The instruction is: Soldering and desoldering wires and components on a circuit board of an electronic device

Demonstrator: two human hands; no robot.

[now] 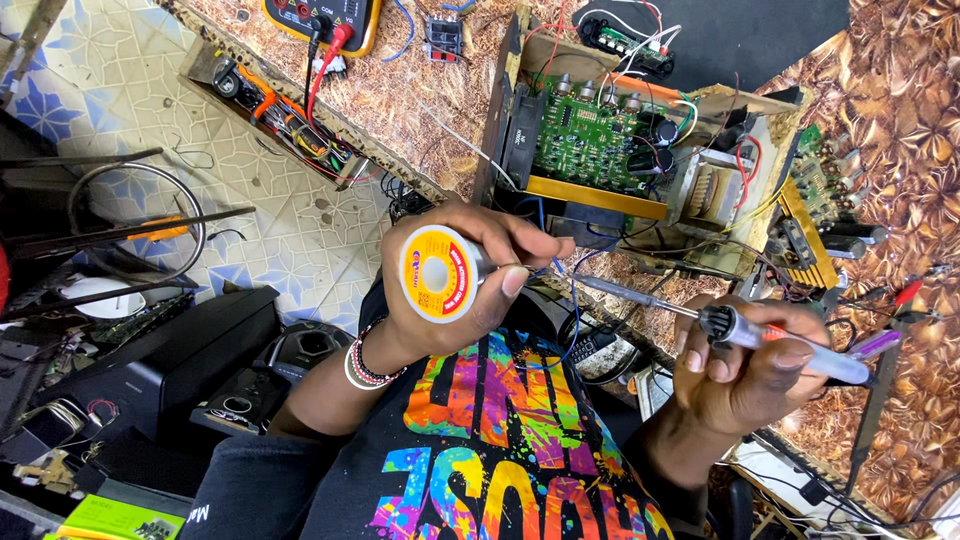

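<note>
Left hand (455,285): my grip is clenched around one solder spool (437,273), its yellow-and-orange face turned up at me.
Right hand (745,365): my grip grasps one soldering iron (740,330), tip aimed left toward the spool.
Boards: one green circuit board (590,135) sits in the open chassis on the counter (900,110), beyond both hands.
Meter: one yellow multimeter (325,20) at the far edge.

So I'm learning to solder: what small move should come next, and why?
Probably bring the soldering iron tip forward to the green circuit board. The right hand holds it short of the board, and the left hand already grips the solder spool.
</note>
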